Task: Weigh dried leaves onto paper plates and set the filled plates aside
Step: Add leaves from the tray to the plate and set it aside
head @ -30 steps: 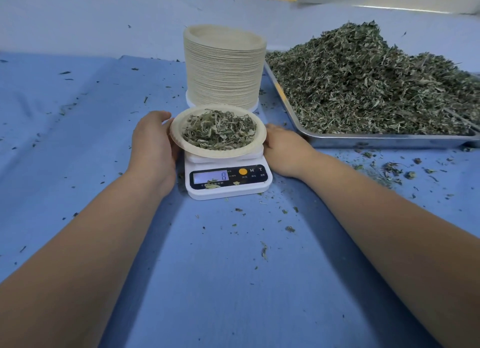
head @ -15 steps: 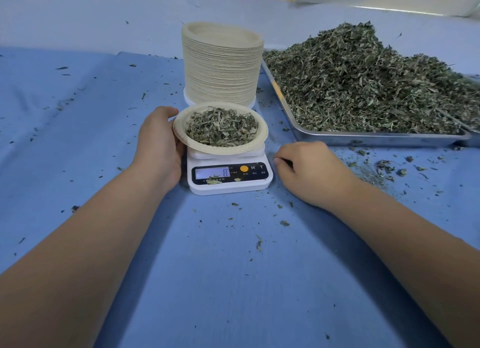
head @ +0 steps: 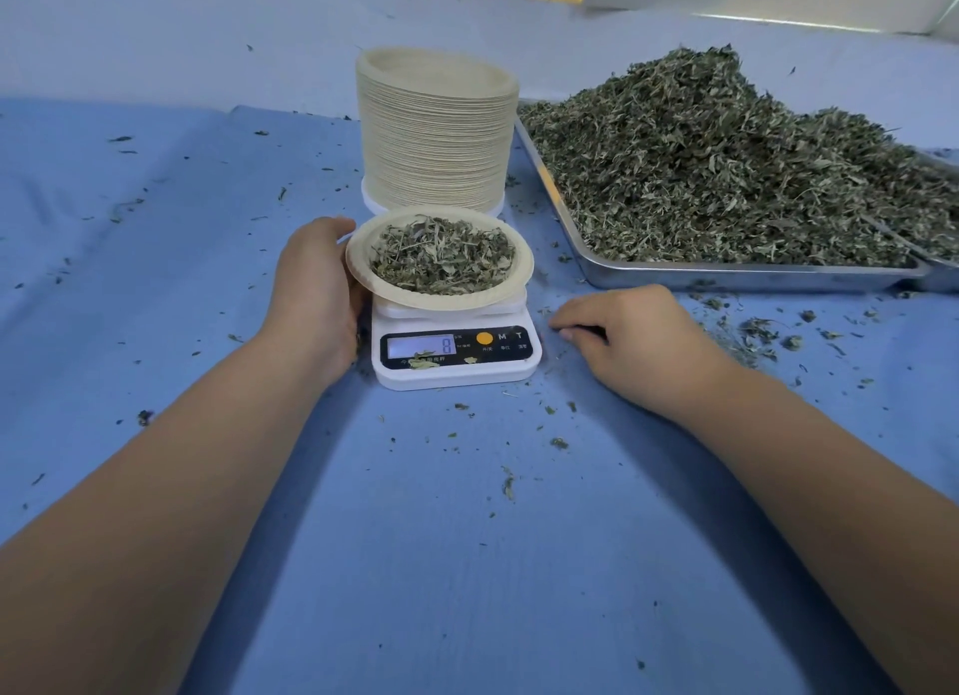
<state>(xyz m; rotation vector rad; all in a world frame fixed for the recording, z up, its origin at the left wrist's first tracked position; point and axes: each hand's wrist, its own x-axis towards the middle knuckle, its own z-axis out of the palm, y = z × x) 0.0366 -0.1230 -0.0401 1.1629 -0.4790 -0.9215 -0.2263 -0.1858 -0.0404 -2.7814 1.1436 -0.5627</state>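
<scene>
Hands (left [head: 314,289], right [head: 638,341]) by leaf-filled plate [head: 358,266]

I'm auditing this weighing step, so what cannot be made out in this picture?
Head view only:
- Fingers of the left hand: hidden behind the filled plate, so its grip is unclear.
- Button labels on the scale: too small to read.
- Right side of the dried leaf pile: cut off by the frame edge.
</scene>
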